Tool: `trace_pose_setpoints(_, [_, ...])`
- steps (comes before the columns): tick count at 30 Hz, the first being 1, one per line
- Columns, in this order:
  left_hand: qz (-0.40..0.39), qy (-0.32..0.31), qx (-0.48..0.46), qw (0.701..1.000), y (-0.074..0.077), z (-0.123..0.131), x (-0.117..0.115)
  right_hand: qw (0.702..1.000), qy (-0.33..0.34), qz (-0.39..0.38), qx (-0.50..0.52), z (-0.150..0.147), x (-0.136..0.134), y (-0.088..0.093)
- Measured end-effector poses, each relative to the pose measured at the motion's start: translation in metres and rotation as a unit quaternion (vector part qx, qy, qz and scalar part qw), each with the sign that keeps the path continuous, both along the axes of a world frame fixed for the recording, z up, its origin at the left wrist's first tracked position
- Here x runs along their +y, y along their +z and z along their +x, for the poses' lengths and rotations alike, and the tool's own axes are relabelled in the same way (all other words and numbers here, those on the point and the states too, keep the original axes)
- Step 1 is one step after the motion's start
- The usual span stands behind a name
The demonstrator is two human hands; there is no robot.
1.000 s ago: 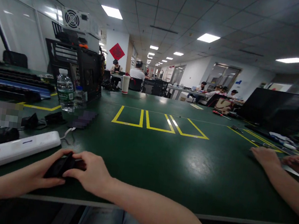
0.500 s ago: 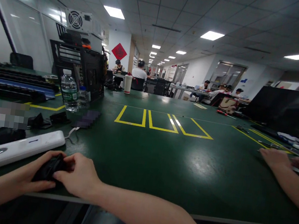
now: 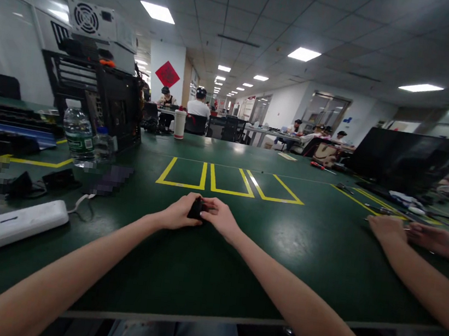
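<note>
A small dark black object (image 3: 196, 209) is between my two hands, over the middle of the green table (image 3: 161, 270). My left hand (image 3: 179, 211) is closed around its left side. From the right, the fingers of my right hand (image 3: 220, 217) pinch it. Its exact kind cannot be made out, since the fingers cover much of it. Just beyond my hands, several yellow tape outlines (image 3: 229, 192) mark the table surface.
On the left lie a white power bank-like device (image 3: 14, 226) with a cable and small black parts (image 3: 24, 183). Behind them stand water bottles (image 3: 77, 135) and a black computer case (image 3: 113, 98). At right, another person's hands (image 3: 388, 228) work near tools and a monitor (image 3: 403, 158).
Both my hands have carried the black object from beside the white device at the left to the table's middle, farther forward. The view has turned slightly right.
</note>
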State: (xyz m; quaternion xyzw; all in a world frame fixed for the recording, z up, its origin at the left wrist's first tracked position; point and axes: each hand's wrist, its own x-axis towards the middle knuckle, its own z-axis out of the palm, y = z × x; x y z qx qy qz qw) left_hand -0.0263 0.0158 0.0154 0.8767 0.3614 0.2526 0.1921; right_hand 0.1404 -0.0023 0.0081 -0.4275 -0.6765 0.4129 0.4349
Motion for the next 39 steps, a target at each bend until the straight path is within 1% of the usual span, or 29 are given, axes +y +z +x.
trace_pose_setpoints(2, [0.036,-0.002,0.010,0.999,-0.002,0.017,0.002,1.000,-0.003,0.001,0.014,0.017,0.000,0.001])
trace_pose_setpoints(4, [0.068,-0.003,0.019,0.997,-0.003,0.024,-0.002,1.000,-0.002,-0.001,0.029,0.024,-0.003,0.001])
trace_pose_setpoints(9, [0.123,0.005,0.038,0.992,-0.004,0.022,-0.014,0.998,0.017,-0.002,0.052,0.022,-0.013,0.003])
trace_pose_setpoints(13, [0.140,0.013,0.042,0.989,-0.005,0.022,-0.015,0.997,-0.010,0.001,0.071,0.018,-0.018,0.005])
trace_pose_setpoints(15, [0.151,0.022,0.050,0.987,-0.006,0.023,-0.014,0.997,-0.018,0.003,0.080,0.018,-0.017,0.003])
trace_pose_setpoints(18, [0.174,0.042,0.057,0.982,-0.007,0.023,-0.013,0.994,-0.011,-0.020,0.104,0.018,-0.011,-0.004])
trace_pose_setpoints(21, [0.194,0.033,0.044,0.979,-0.008,0.022,-0.013,0.991,0.003,-0.050,0.126,0.019,-0.005,-0.010])
trace_pose_setpoints(23, [0.190,0.008,0.035,0.981,-0.009,0.021,-0.013,0.989,0.020,-0.063,0.129,0.021,-0.004,-0.012])
trace_pose_setpoints(26, [0.169,-0.021,0.020,0.985,-0.009,0.021,-0.013,0.990,0.046,-0.070,0.116,0.021,-0.007,-0.009])
trace_pose_setpoints(30, [0.159,-0.023,0.003,0.987,-0.010,0.020,-0.014,0.993,0.063,-0.044,0.094,0.022,-0.010,-0.006])
trace_pose_setpoints(34, [0.156,-0.023,0.000,0.988,-0.011,0.020,-0.013,0.993,0.081,-0.016,0.088,0.024,-0.009,-0.008])
trace_pose_setpoints(39, [0.149,-0.019,0.000,0.989,-0.011,0.020,-0.011,0.994,0.085,-0.019,0.074,0.025,-0.011,-0.007])
